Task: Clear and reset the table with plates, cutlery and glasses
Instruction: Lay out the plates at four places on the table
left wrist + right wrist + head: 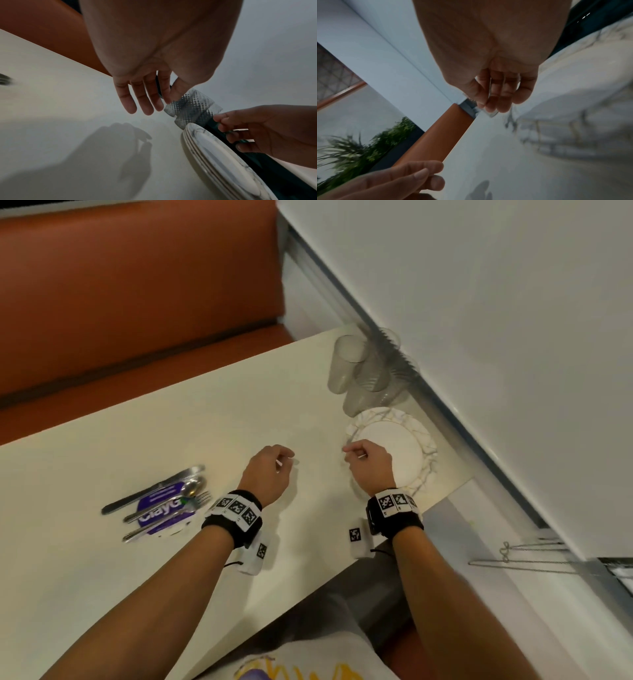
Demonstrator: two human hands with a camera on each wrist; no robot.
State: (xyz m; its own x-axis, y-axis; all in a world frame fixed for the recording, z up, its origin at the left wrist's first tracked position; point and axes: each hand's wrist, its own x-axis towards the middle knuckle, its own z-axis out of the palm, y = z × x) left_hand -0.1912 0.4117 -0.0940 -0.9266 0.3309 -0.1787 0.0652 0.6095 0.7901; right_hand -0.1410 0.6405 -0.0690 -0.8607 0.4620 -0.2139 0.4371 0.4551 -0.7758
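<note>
- The left hand (270, 470) is held low over the bare middle of the table (102, 577), nearest the person. In the left wrist view its fingers (137, 97) are seen straight and loosely side by side, with nothing between them and no contact with the tabletop; it is judged to be kept free for the next pick.
- The right hand (370, 465) is held over the near edge of the stack of plates (416, 446). Its fingers (498, 94) are loosely curled and pressed close together. Something thin and pale may be caught at the fingertips, but whether anything is pinched cannot be told from these views.
- The cutlery (161, 501), a knife, a spoon and forks, is gathered in one bundle to the left of the left hand, laid across a purple printed card (161, 513). Grouping it this way is judged to make it easy to hand out setting by setting.
- The plates, marble-patterned, are stacked at the right edge of the table beside the wall (479, 302); several rims are visible in the left wrist view. They are judged to be parked there so that the middle is kept free.
- The glasses (363, 371), clear and textured, are clustered just beyond the plates in the far corner against the wall, where knocking them is judged least likely.
- Furthest off, the orange bench seat (137, 285) is seen behind the table. No place is yet laid, so the resetting is judged to be at its start.
</note>
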